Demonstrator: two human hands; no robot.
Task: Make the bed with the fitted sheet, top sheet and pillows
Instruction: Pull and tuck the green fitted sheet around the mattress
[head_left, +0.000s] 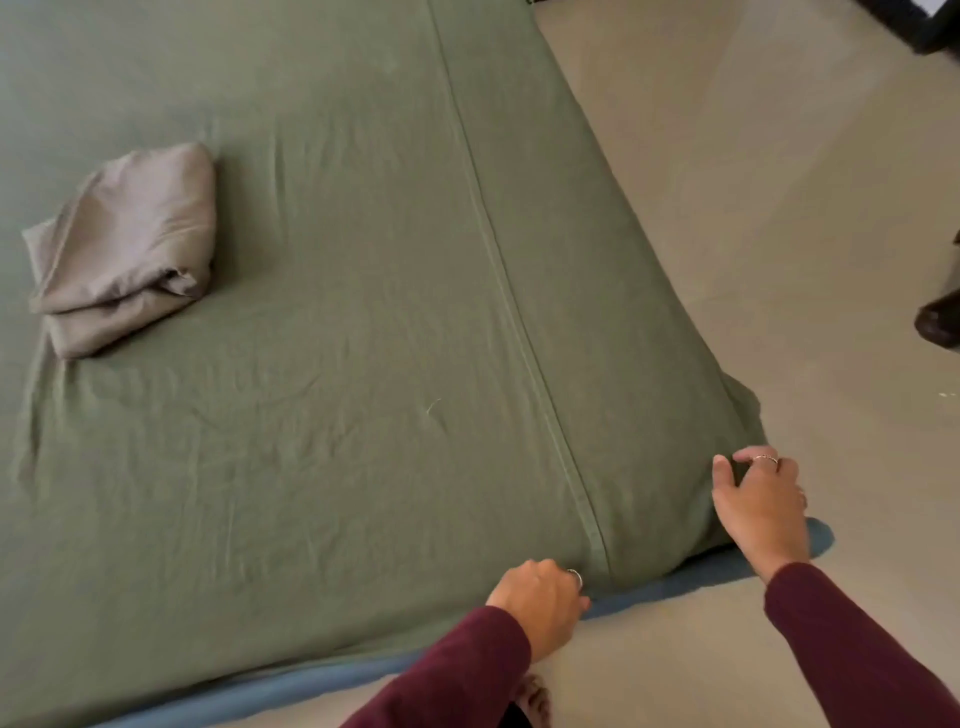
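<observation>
A green sheet (322, 322) covers the low mattress, with a seam running from the far edge to the near corner. A folded grey sheet (130, 244) lies on it at the left. My left hand (540, 597) is closed on the green sheet's near edge by the seam. At the mattress corner, my right hand (758, 504) pinches the sheet fabric between thumb and fingers. A blue layer (717, 571) shows under the green sheet along the near edge. No pillows are in view.
The beige floor (753, 208) runs along the right and near sides of the mattress. Dark furniture (924, 26) stands at the top right, and a dark object (940, 322) sits at the right edge. A bare foot (535, 696) shows below my left arm.
</observation>
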